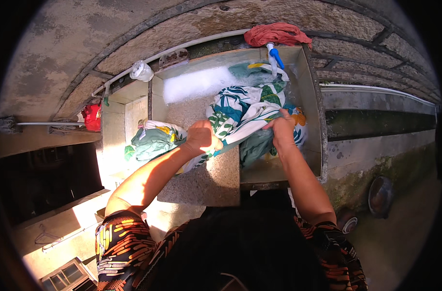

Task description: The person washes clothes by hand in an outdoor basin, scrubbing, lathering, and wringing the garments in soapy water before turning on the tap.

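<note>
A wet white fabric with green and blue leaf print stretches between my two hands over a tiled wash basin. My left hand is closed on its left part, above a speckled stone slab. Around the right part of the fabric my right hand is closed, over the water. More of the cloth lies under it in the basin, with plain green fabric showing. A green and printed bundle rests at the left; whether it joins the held part I cannot tell. Water runs from the tap with a blue handle.
White suds float at the basin's back left. A red cloth drapes over the pipe by the tap. A clear plastic cup and a brush-like block sit on the back ledge. A stone wall stands behind; a metal bowl is at the right.
</note>
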`<state>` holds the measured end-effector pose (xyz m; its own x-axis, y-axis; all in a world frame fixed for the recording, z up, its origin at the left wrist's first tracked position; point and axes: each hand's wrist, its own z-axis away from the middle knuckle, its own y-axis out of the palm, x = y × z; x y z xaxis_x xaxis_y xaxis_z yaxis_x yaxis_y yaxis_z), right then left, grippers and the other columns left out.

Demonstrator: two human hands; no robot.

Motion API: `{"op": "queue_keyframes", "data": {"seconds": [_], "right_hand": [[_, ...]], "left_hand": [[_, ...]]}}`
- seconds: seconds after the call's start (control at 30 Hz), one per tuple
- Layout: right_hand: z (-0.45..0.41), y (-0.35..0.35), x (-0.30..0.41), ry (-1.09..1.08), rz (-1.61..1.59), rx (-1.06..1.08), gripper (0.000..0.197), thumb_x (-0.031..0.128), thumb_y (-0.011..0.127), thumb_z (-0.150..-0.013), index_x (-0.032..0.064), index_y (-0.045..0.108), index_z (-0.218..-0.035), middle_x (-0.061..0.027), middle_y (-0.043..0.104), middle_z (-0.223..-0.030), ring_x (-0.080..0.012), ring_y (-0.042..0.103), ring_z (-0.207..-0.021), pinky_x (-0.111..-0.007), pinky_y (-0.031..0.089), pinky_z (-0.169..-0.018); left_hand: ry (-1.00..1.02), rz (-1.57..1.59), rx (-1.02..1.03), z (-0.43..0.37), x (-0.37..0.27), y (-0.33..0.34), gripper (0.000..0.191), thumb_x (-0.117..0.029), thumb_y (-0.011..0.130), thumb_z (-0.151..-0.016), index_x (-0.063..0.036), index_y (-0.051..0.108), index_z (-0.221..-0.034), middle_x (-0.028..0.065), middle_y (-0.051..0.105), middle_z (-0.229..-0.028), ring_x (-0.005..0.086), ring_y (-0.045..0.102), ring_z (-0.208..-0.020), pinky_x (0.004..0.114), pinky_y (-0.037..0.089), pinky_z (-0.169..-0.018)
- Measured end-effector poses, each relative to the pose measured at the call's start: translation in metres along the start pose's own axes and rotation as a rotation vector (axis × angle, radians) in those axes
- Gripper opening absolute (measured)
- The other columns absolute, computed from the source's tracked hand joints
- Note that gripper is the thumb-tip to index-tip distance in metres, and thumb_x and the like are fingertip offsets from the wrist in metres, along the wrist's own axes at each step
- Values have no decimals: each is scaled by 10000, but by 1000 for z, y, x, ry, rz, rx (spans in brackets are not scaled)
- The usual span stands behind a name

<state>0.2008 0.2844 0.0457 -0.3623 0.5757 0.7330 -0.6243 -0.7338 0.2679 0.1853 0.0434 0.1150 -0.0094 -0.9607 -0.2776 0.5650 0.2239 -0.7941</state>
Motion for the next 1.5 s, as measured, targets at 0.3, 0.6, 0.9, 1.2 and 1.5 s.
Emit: {"op": "queue_keyframes", "data": {"seconds": [0.3,0.6,0.9,1.2,1.5], "right_hand": [[156,115,186,-1112,524,734,319,-24,735,-538,64,643,-830,-24,598,-688,-126,602,-635,-296,475,-564],[-35,124,-4,-973,1841,1094,767,257,875,-590,139,595,-1295,-159,570,-1232,-376,564,-1172,-446,494,-982],[-23,280,-79,-1150,1328,1000,497,491,607,-874,240,630,-1302,-65,624,-1234,-310,570,-1179,-518,422,-988],[-21,108,-101,-1022,1362,841,174,177,583,-834,25,651,-884,-191,678,-818,-380,665,-781,-468,536,-683],[103,108,-14,-1245,861,1299,252,250,820,-712,64,654,-742,-83,562,-638,-275,565,-560,-374,439,-515]], "left_hand": [[148,741,-126,173,62,-172,294,52,714,-527,16,680,-817,18,656,-719,50,594,-657,244,505,-580],[-303,860,-109,194,169,-14,606,-74,808,-647,47,629,-1213,123,716,-1107,235,655,-1039,327,487,-968],[-552,260,-493,49,152,-39,931,-821,517,-814,90,706,-784,247,690,-809,376,681,-757,470,523,-703],[61,130,-790,80,81,19,724,-403,849,-686,-55,574,-1258,182,583,-1201,389,525,-1118,510,417,-952],[-4,83,-201,59,69,52,525,-464,646,-781,-87,616,-1145,89,593,-1122,282,514,-1059,464,352,-868]]}}
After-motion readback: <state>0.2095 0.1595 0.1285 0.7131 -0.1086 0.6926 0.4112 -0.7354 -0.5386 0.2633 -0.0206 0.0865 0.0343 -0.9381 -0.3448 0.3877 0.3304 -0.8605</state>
